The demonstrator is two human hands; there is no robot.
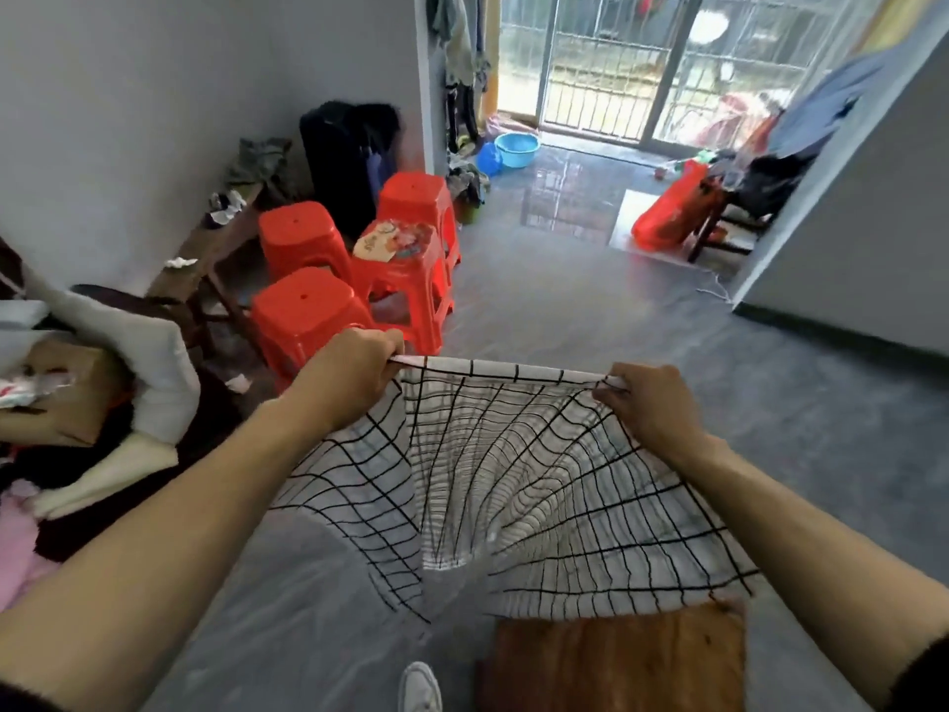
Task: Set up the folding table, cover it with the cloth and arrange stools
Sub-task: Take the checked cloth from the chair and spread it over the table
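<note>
I hold a white cloth with a black grid [513, 485] stretched out in front of me. My left hand [354, 372] grips its top edge at the left and my right hand [644, 408] grips it at the right. The cloth sags between them and hangs in folds. Below its lower edge shows an orange-brown wooden table top [616, 660], partly hidden by the cloth. Several red plastic stools [308, 310] stand together on the floor at the left, beyond my left hand. One stool [405, 259] has a printed packet lying on its seat.
A wooden bench [215, 244] with clutter runs along the left wall beside a black suitcase [339, 156]. Piled bedding and a cardboard box [72, 393] lie at the far left. A blue basin [516, 149] and a red bag [667, 213] sit by the balcony door. My shoe [421, 688] shows below.
</note>
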